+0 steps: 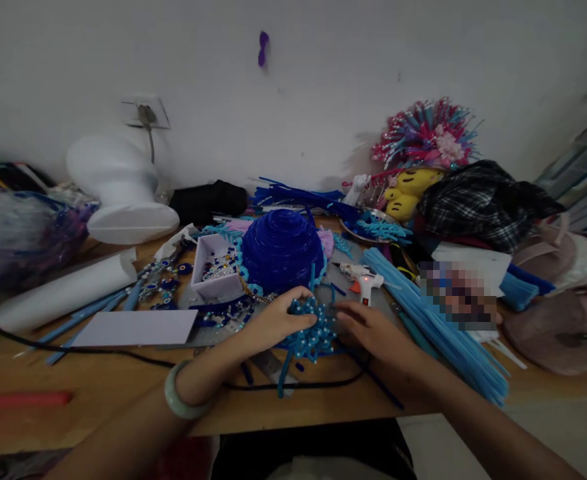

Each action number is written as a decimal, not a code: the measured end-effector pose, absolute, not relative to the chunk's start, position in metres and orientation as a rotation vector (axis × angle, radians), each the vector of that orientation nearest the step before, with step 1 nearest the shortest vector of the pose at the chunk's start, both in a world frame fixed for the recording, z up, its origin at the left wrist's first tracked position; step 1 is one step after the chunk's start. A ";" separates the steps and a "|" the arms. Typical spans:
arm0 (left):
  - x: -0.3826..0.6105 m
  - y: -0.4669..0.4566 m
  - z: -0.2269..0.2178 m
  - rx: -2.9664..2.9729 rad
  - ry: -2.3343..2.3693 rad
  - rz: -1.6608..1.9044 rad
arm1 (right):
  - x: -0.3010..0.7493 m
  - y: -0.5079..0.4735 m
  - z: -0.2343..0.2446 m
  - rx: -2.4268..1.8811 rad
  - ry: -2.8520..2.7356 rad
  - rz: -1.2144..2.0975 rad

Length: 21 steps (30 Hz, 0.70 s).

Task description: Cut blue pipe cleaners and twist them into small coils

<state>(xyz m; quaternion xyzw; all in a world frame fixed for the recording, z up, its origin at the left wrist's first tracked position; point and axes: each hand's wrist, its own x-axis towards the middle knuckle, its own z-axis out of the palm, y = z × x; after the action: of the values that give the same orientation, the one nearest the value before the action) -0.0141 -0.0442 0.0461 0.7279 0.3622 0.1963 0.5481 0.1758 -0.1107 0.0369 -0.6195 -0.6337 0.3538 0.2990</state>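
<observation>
A turquoise pipe-cleaner cluster tipped with small white beads (318, 343) is in front of me near the table's front edge. My left hand (276, 323) is closed round its left side, thumb lying across the top. Beside its right edge is my right hand (373, 330), fingers slightly bent and apart, nothing seen in them. Just behind stands a dark blue dome wound from pipe cleaners (283, 247), with light blue trim at its lower edge. A white hot glue gun (368, 283) with a small orange light lies behind my right hand.
Left of the dome sits a white box of beads (216, 291); a white card (136, 328) lies nearer. A foam head (118, 187) lies at the back left. Light blue pipe cleaners (438, 327) are bundled at right. A black cable (138, 359) crosses the front.
</observation>
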 end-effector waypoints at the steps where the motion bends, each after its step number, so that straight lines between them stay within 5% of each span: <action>1: -0.013 -0.045 0.047 1.745 0.821 0.446 | 0.171 -0.108 0.035 -1.587 -1.571 1.094; 10: -0.009 -0.054 0.043 1.826 0.728 0.383 | 0.177 -0.102 0.036 -1.559 -1.275 1.481; 21: -0.016 -0.050 0.030 1.675 0.851 0.597 | 0.214 -0.109 0.052 -1.779 -1.768 0.575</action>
<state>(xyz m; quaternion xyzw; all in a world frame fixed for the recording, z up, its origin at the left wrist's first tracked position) -0.0158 -0.0497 0.0300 0.7081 0.3601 0.2524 0.5524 0.2138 -0.1085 0.0521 -0.6635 -0.6596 0.2145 0.2804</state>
